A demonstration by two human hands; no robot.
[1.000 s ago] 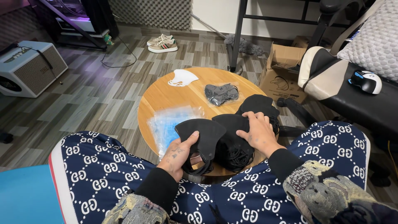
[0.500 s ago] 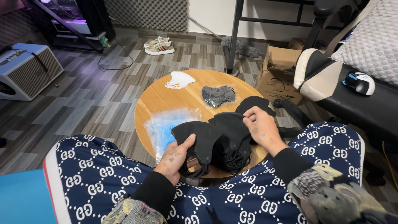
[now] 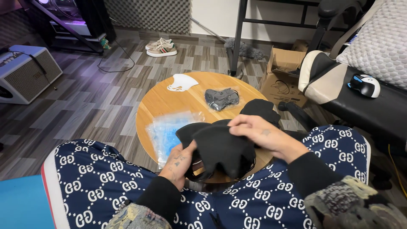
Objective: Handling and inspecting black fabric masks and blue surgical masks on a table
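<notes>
The left hand [image 3: 180, 163] is pinching the near edge of a soft black fabric face mask [image 3: 222, 148], its grip closed on the cloth with the thumb on top. The right hand [image 3: 263, 135] is lying across the mask's upper edge, fingers curled narrowly around it, so both hands are holding the same piece just above the near rim of the round wooden counter [image 3: 169, 101]. More black masks [image 3: 260, 109] are lying under and behind it, one touching the far side of the pile.

To handle this well, the hands should be keeping the cloth taut between them and lifting only the top layer, since the dark pieces are overlapping and their ear loops could be snagging; I judge that a light, even pull is enough.

On the counter, a clear plastic bag with blue inside [image 3: 167, 131] is lying just left of the pile, a grey mask in a clear wrapper [image 3: 221, 98] is sitting near the middle, and a white moulded mask [image 3: 181, 82] is resting at the far edge. Around it, a grey wood-plank floor [image 3: 97, 97] is showing, with a pair of pale sneakers [image 3: 161, 46], a brown cardboard box [image 3: 284, 80] and a boxy grey amplifier [image 3: 25, 74].
</notes>
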